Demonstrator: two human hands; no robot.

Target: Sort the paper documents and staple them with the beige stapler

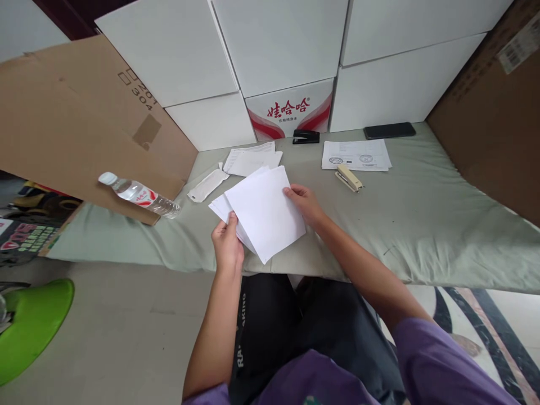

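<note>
A small stack of blank white paper sheets [264, 211] is held above the near edge of a pale green padded surface [422, 214]. My left hand [228, 244] grips the stack's lower left corner with the thumb on top. My right hand [306, 203] holds the right edge of the top sheet. The sheets are fanned slightly, with lower ones showing at the left.
A beige stapler [348, 178] lies beside printed papers [356, 154]. A black stapler [306, 136] and a dark phone [389, 130] sit by white boxes [278, 45]. More papers [252, 160], a white wrapper [207, 185] and a water bottle [139, 195] lie left, near cardboard [76, 124]. A green stool [31, 323] stands on the floor.
</note>
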